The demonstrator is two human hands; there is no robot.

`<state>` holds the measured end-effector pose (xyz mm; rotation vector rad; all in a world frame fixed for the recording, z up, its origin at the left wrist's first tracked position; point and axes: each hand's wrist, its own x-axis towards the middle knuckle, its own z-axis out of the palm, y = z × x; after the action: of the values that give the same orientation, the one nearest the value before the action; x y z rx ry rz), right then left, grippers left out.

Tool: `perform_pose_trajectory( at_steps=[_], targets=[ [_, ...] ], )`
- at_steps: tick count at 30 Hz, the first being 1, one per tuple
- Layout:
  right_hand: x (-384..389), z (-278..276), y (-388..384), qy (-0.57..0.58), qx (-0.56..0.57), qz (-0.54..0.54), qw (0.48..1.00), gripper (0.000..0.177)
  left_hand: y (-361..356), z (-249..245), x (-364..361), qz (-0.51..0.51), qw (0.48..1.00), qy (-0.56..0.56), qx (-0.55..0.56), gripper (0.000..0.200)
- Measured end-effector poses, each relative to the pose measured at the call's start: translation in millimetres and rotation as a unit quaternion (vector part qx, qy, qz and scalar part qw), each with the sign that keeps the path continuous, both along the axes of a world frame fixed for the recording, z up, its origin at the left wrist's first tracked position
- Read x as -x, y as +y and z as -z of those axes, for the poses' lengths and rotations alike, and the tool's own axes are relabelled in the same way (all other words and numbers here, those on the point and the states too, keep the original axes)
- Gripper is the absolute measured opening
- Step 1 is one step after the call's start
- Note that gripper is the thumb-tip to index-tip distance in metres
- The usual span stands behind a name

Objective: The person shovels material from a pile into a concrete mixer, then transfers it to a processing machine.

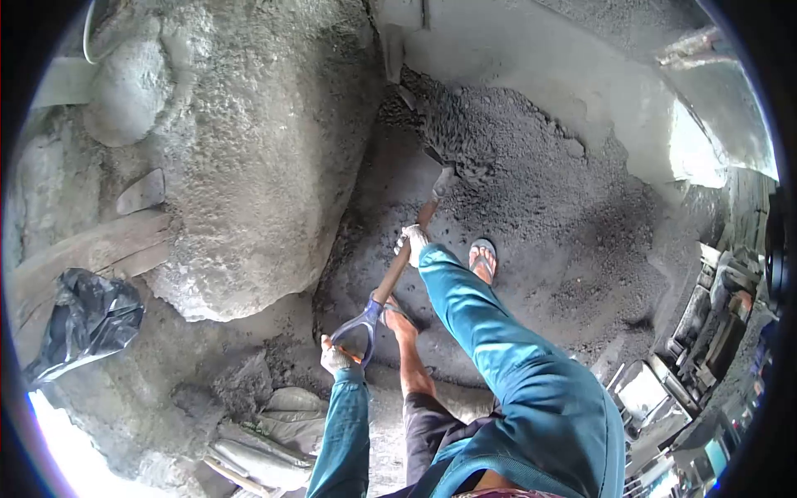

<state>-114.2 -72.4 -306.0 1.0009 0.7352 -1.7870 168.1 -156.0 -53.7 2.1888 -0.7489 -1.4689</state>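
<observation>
A shovel [398,271] with a wooden shaft slants across the middle, its blade end at a heap of dark grey, wet-looking material [490,137]. Around the blue D-shaped handle [360,324], at the lower end, my left hand [335,355] is closed. Higher up, my right hand [412,241] is wrapped round the shaft. The blade is partly hidden in the heap.
A large pale rock mass [249,149] rises at the left. A black plastic bag [91,319] lies at the far left, near a wooden beam [108,249]. My sandalled feet [482,259] stand beside the shovel. Stacked scraps [714,324] lie at the right.
</observation>
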Motion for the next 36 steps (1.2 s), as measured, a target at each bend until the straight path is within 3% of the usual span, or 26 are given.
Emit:
perform_pose_trajectory(
  at_steps=[2, 3, 6, 8, 10, 12, 13, 14, 16, 17, 20, 22, 24, 25, 26, 27, 28, 29, 30, 31, 32, 33, 34, 35, 36],
  targets=[
    [-4.0, -46.7, 9.0, -0.032, -0.011, -0.011, 0.999, 0.014, 11.9, -7.2, 0.8, 0.002, 1.000, -0.028, -0.007, 0.041],
    [-8.5, -66.2, 14.9, -0.032, -0.036, -0.005, 0.999, 0.014, 17.4, -21.3, 1.6, -0.012, 1.000, 0.014, 0.007, 0.041],
    [-24.1, -119.5, 47.7, -0.017, -0.036, 0.049, 0.998, 0.015, 32.2, -56.5, 3.7, -0.021, 0.998, 0.012, 0.055, 0.052],
    [-26.2, -157.9, 80.9, -0.005, -0.048, 0.068, 0.997, 0.014, 17.4, -28.1, -71.4, 0.060, 0.988, 0.119, -0.082, 0.056],
    [-28.2, -194.3, 123.7, -0.008, -0.077, 0.099, 0.992, 0.011, 24.2, -59.7, -69.0, 0.136, 0.950, 0.211, -0.184, 0.060],
    [-20.9, -236.8, 175.6, -0.010, -0.110, 0.133, 0.985, 0.012, 52.0, -86.7, -22.8, 0.083, 0.970, 0.141, -0.179, 0.062],
    [-17.2, -255.4, 203.6, 0.008, -0.123, 0.163, 0.979, 0.015, 62.4, -93.1, -12.3, 0.148, 0.961, 0.126, -0.196, 0.063],
    [-10.9, -276.8, 229.8, 0.025, -0.158, 0.197, 0.967, 0.018, 72.0, -97.2, 4.5, 0.154, 0.955, 0.150, -0.205, 0.063],
    [18.7, -360.4, 275.7, 0.031, -0.207, 0.263, 0.942, 0.019, 73.9, -64.7, 20.4, 0.158, 0.887, 0.250, -0.354, 0.062],
    [28.3, -379.5, 300.9, 0.053, -0.241, 0.287, 0.926, 0.013, 89.6, -67.4, 54.6, 0.191, 0.902, 0.220, -0.318, 0.062],
    [60.7, -469.0, 377.5, 0.159, -0.200, 0.392, 0.884, 0.001, 148.7, -128.0, 153.6, 0.331, 0.873, 0.192, -0.302, 0.056],
    [82.0, -526.1, 430.3, 0.227, -0.176, 0.411, 0.865, 0.005, 190.8, -191.4, 218.8, 0.396, 0.844, 0.222, -0.285, 0.058],
    [100.9, -602.8, 471.3, 0.302, -0.244, 0.428, 0.816, 0.010, 235.9, -252.1, 267.7, 0.405, 0.773, 0.350, -0.340, 0.058],
    [106.8, -633.7, 492.1, 0.322, -0.212, 0.465, 0.797, 0.013, 254.3, -269.6, 284.0, 0.469, 0.723, 0.427, -0.272, 0.057],
    [111.1, -637.8, 525.0, 0.412, -0.225, 0.451, 0.759, 0.017, 271.6, -288.2, 295.6, 0.523, 0.663, 0.497, -0.200, 0.057],
    [111.4, -665.4, 545.8, 0.459, -0.274, 0.407, 0.741, 0.020, 286.4, -327.1, 306.7, 0.632, 0.583, 0.502, -0.093, 0.054],
    [113.9, -675.8, 568.2, 0.481, -0.238, 0.461, 0.707, 0.020, 297.6, -367.4, 315.4, 0.720, 0.487, 0.494, 0.017, 0.051],
    [115.8, -685.7, 587.3, 0.446, -0.134, 0.526, 0.712, 0.019, 306.1, -387.1, 323.7, 0.719, 0.375, 0.561, 0.168, 0.048],
    [111.8, -696.3, 586.3, 0.469, -0.116, 0.503, 0.716, 0.019, 313.4, -406.5, 332.3, 0.684, 0.251, 0.608, 0.317, 0.046],
    [109.1, -709.1, 582.5, 0.493, -0.096, 0.478, 0.721, 0.020, 303.7, -441.1, 342.6, 0.678, 0.128, 0.582, 0.431, 0.045],
    [99.0, -717.5, 574.2, 0.509, -0.075, 0.456, 0.726, 0.020, 289.1, -440.3, 344.4, 0.680, 0.124, 0.589, 0.419, 0.045],
    [91.6, -734.9, 546.2, 0.480, -0.166, 0.466, 0.725, 0.024, 269.0, -435.8, 337.4, 0.686, 0.121, 0.594, 0.402, 0.046],
    [92.7, -722.4, 539.8, 0.504, -0.107, 0.447, 0.731, 0.024, 252.6, -430.3, 322.6, 0.693, 0.120, 0.598, 0.384, 0.046],
    [93.2, -709.8, 525.3, 0.506, -0.079, 0.453, 0.729, 0.022, 247.2, -411.6, 302.1, 0.648, 0.251, 0.640, 0.328, 0.049],
    [95.1, -693.4, 506.9, 0.504, -0.048, 0.455, 0.733, 0.020, 224.0, -380.1, 284.8, 0.708, 0.356, 0.522, 0.316, 0.046]
  ],
)
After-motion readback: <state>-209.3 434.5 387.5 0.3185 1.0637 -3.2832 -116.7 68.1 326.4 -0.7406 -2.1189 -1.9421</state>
